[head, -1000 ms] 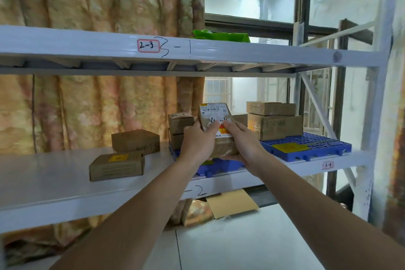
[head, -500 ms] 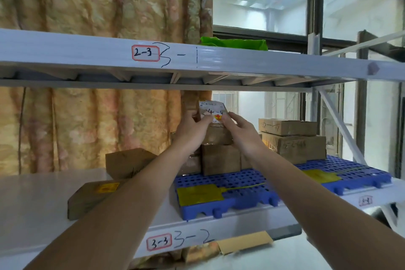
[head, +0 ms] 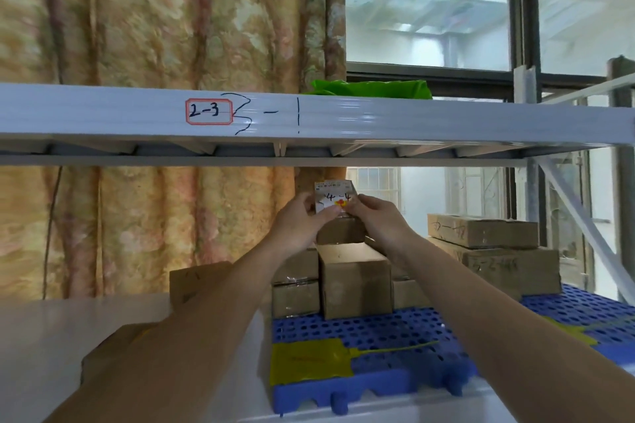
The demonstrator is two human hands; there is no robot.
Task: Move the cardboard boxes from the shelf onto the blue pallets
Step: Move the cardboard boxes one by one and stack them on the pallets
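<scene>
My left hand (head: pixel 298 220) and my right hand (head: pixel 377 220) both grip a cardboard box with a white label (head: pixel 338 213), holding it on top of a stack of brown boxes (head: pixel 354 280) on the blue pallet (head: pixel 371 357). The held box is tilted with its labelled face towards me. Two more cardboard boxes (head: pixel 494 251) are stacked on a second blue pallet (head: pixel 591 316) at the right. On the bare white shelf (head: pixel 51 347) at the left, one box (head: pixel 196 280) stands behind my left forearm and another (head: pixel 103 354) lies near the front, partly hidden by it.
The shelf above (head: pixel 309 117) hangs low over the stack and carries a green bag (head: pixel 371 89). A yellow label (head: pixel 305 362) is stuck on the near pallet. A diagonal white brace (head: pixel 584 227) runs down at the right; a patterned curtain (head: pixel 154 27) hangs behind.
The camera has come closer and lower to the shelf. Both hands have carried the labelled box up and back over the pallet onto the top of the stack.
</scene>
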